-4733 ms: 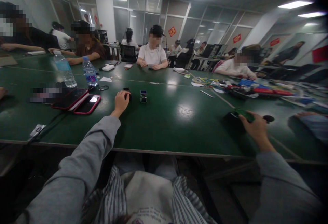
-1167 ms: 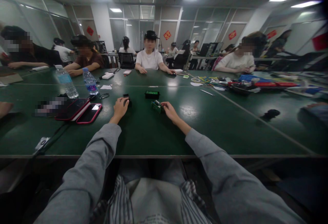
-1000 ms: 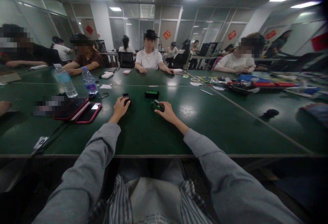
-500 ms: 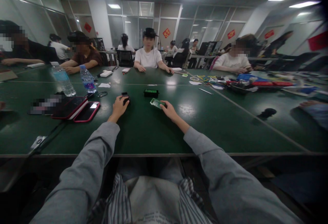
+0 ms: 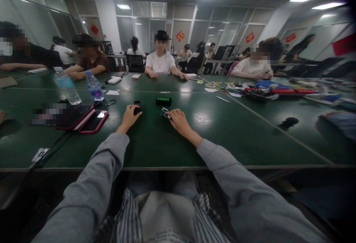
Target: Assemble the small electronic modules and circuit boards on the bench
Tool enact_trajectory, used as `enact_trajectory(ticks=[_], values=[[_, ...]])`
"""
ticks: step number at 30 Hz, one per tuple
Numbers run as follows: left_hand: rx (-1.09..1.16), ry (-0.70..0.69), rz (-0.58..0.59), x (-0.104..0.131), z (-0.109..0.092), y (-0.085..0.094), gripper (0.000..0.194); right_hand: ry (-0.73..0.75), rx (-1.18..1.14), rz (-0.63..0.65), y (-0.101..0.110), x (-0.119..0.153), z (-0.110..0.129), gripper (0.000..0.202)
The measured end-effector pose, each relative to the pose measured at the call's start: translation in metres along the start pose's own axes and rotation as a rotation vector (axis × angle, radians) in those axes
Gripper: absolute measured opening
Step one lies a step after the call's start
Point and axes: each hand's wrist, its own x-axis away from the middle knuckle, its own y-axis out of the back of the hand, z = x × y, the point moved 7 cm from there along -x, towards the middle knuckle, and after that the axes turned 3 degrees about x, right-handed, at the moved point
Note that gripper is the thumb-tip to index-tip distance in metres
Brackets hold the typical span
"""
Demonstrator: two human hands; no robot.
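Note:
My left hand [image 5: 130, 116] is closed around the near side of a small black box-like case [image 5: 137, 106] at the table's middle. In my right hand [image 5: 179, 120] is a small circuit board [image 5: 165, 113], gripped at its right side; the fingers cover much of it, and metallic and bluish parts show at its left end. Just beyond the board lies a black case with a green top [image 5: 163, 100], touched by neither hand. All of this is over the green table [image 5: 167, 146].
To the left lie a phone with a pink-red edge [image 5: 94, 121], a dark tablet-like item [image 5: 72, 117] and two water bottles [image 5: 95, 87]. A black object [image 5: 290, 122] and a pen [image 5: 223, 99] are on the right, with piled cables and tools [image 5: 267, 89] farther off. Several people sit around.
My right hand has turned over, palm down, and the circuit board with it, so its green face no longer shows. The left hand and its black case have shifted slightly.

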Motion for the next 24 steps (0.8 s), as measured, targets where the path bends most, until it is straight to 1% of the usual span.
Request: enact_trajectory(ticks=[4, 7, 19, 22, 24], values=[[-0.004, -0.014, -0.005, 0.0, 0.001, -0.001, 0.036, 0.105, 0.078, 0.031, 0.001, -0.001, 0.016, 0.042], [-0.013, -0.013, -0.003, 0.0, 0.001, -0.001, 0.037, 0.132, 0.059, 0.038, 0.0, -0.001, 0.021, 0.04], [-0.038, 0.014, 0.01, 0.003, -0.007, 0.003, 0.037, 0.018, -0.215, 0.028, 0.002, 0.0, 0.009, 0.033], [-0.048, 0.039, -0.01, 0.003, -0.006, 0.004, 0.036, 0.011, -0.249, 0.031, 0.001, 0.001, 0.008, 0.032], [-0.03, 0.072, -0.043, 0.002, -0.004, 0.005, 0.034, -0.007, -0.268, 0.031, 0.0, 0.001, 0.005, 0.032]])
